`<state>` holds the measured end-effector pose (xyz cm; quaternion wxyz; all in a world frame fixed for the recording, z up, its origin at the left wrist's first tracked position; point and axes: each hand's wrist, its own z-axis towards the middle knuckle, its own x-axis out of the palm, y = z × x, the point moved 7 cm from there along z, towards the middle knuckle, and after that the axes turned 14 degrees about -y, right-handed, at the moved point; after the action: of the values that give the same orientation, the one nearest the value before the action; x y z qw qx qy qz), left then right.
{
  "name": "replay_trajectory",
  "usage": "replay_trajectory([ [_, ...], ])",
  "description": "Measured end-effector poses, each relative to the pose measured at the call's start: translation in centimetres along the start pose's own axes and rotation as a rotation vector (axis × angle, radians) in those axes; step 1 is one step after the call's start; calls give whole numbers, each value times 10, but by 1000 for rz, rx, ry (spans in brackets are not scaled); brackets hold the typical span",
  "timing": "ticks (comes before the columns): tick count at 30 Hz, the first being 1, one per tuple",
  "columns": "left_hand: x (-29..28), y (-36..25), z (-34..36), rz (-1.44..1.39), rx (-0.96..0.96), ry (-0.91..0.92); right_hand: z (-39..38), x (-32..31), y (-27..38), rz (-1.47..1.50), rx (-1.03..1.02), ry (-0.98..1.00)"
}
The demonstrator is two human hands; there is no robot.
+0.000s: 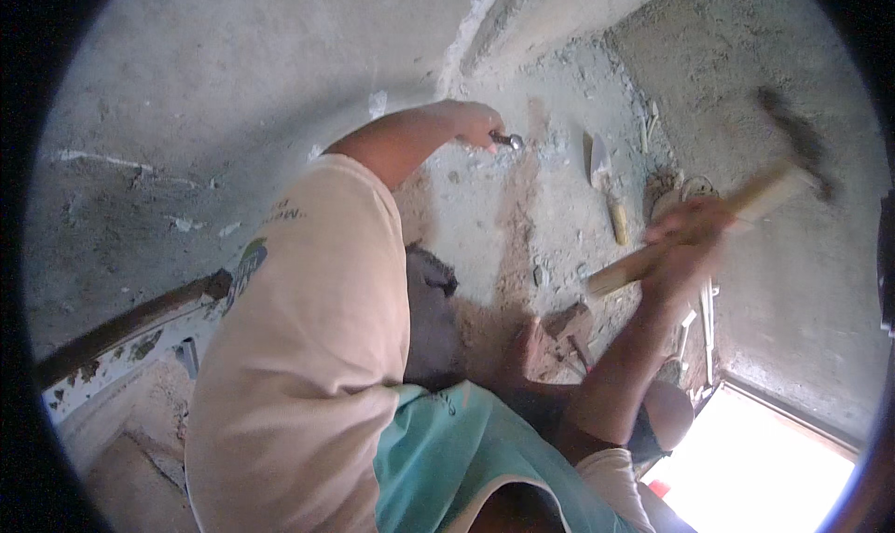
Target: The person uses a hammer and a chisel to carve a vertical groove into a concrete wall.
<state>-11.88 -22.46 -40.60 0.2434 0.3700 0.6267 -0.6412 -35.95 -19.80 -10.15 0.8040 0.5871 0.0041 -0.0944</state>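
Note:
My left hand [480,125] is closed round a chisel [507,142], low against the wall's base near the far corner. Only the chisel's short dark shank and shiny rounded struck end show; its tip is hidden by my hand. Off to the right, my right hand [685,230] grips a hammer [764,188] by its pale wooden handle. The hammer's dark metal head is raised at the upper right, apart from the chisel and smeared by motion. Between the two hands, a trowel [599,165] with a wooden handle lies on the dusty floor.
Grey plastered walls [233,58] rise at left and right. Crumbled debris [606,76] lines the floor's far edge. Brick pieces [571,323] lie near my legs, and thin pale strips [707,333] rest by the right wall. A bright opening [755,458] is at the lower right.

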Motion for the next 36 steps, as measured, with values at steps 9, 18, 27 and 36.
replay_trajectory([
  [9,-1,-2,4,-17,19,19,-105,35,-132,-328,104,253],
  [18,1,-23,-17,183,110,66,-154,22,-205,-188,746,189],
  [27,-111,9,-10,-93,-237,-635,-171,-5,-274,-364,941,106],
  [36,-59,8,-1,-186,-243,-421,-164,-4,-269,-378,953,167],
])
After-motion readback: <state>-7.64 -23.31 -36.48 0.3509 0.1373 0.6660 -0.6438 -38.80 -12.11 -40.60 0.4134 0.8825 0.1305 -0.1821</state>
